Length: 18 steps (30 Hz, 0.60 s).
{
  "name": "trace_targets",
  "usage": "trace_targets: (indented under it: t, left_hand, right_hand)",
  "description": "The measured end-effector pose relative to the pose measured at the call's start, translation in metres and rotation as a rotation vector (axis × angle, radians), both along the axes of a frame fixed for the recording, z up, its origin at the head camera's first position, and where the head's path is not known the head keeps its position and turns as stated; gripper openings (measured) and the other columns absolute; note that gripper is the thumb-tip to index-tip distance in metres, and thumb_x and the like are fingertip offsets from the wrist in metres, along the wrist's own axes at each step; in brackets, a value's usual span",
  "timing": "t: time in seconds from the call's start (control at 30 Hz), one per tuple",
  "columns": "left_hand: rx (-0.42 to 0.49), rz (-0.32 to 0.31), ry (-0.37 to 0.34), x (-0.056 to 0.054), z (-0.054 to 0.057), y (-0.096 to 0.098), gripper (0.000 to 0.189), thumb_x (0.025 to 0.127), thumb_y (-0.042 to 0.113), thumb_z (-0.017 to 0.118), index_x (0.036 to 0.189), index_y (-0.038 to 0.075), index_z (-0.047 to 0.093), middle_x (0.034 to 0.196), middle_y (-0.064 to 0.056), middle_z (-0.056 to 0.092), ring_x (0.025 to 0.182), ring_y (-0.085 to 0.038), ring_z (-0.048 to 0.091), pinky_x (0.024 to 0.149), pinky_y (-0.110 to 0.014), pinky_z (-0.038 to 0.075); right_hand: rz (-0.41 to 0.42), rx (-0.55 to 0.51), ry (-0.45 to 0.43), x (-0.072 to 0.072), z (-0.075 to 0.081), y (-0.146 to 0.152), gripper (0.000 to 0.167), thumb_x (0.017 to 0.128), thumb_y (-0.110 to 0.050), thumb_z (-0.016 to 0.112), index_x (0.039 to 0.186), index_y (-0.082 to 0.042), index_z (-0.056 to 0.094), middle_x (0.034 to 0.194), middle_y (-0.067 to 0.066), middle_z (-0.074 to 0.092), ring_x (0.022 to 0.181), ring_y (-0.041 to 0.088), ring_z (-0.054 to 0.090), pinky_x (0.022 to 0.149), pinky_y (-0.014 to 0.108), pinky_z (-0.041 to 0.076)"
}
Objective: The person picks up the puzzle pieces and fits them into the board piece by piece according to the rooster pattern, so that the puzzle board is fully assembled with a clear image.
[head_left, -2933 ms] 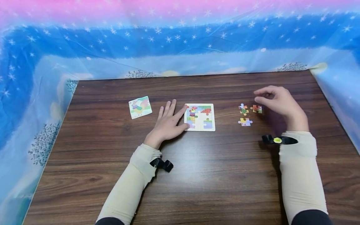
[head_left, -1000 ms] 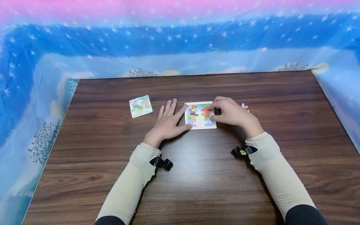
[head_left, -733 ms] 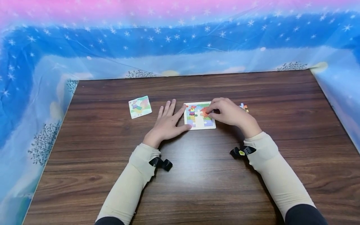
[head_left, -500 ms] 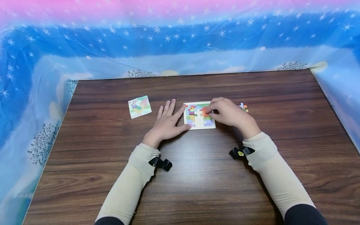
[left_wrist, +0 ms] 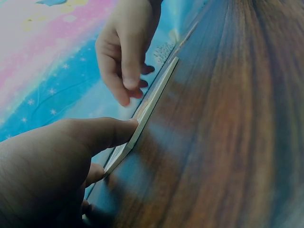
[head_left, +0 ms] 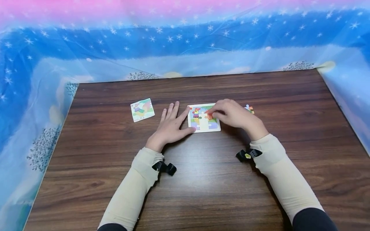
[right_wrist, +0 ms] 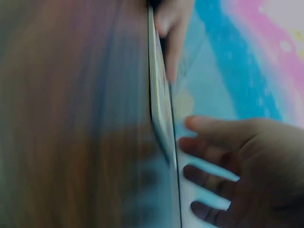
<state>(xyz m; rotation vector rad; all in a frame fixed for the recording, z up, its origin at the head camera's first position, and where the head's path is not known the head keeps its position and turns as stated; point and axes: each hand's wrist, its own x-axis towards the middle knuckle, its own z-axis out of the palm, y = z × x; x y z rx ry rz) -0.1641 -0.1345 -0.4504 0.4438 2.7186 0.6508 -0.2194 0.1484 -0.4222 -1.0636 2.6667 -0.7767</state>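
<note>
A puzzle board (head_left: 204,130) with a white border and a rooster picture lies in the middle of the table, a white gap down its centre. My left hand (head_left: 171,128) is spread flat, thumb and index finger resting on the board's left edge. Over the board's right side is my right hand (head_left: 235,115), fingers bent loosely. Its index fingertip is at a red puzzle piece (head_left: 208,116) set in the board. The right wrist view shows that hand's fingers (right_wrist: 209,124) apart, with nothing visible between them. Part of the board's upper right is hidden by the hand.
A loose puzzle piece (head_left: 248,108) shows behind my right wrist, and anything nearer is hidden there. A small rooster picture card (head_left: 142,110) lies left of my left hand. A patterned cloth (head_left: 185,41) hangs along the table's back edge (head_left: 199,76).
My right hand has come left from the loose pieces to the board. The red piece, earlier among them, now sits in the board's right part. My left hand has stayed put.
</note>
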Motion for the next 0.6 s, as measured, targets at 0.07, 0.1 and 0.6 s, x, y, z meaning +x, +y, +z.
trace_targets:
  t: [0.07,0.1,0.6]
  left_hand:
    - [0.000,-0.001,0.001,0.001,0.001,-0.001,0.090,0.102,0.068,0.052,0.171,0.028,0.013,0.176,-0.012,-0.012,0.161,-0.028,-0.019,0.128,-0.049,-0.013]
    - [0.004,-0.003,0.000,0.001,0.001,-0.001,0.090,0.102,0.068,0.053,0.171,0.028,0.013,0.176,-0.012,-0.012,0.161,-0.027,-0.019,0.128,-0.049,-0.013]
    - [0.009,-0.003,0.003,0.001,0.002,-0.003,0.090,0.101,0.068,0.053,0.171,0.027,0.013,0.176,-0.012,-0.012,0.161,-0.028,-0.018,0.128,-0.049,-0.013]
  right_hand:
    - [-0.036,-0.034,-0.019,-0.006,0.004,0.013,0.021,0.103,-0.008,0.069,0.121,-0.005,0.079,0.113,0.011,0.074,0.100,0.029,0.066,0.091,0.049,0.052]
    - [-0.067,-0.039,-0.038,-0.009,0.007,0.022,0.021,0.102,-0.009,0.070,0.121,-0.005,0.078,0.114,0.011,0.074,0.102,0.029,0.067,0.093,0.050,0.052]
    - [-0.248,0.246,-0.408,0.006,0.028,0.090,0.022,0.083,-0.009,0.089,0.094,-0.007,0.070,0.085,0.005,0.058,0.077,0.023,0.050,0.067,0.038,0.041]
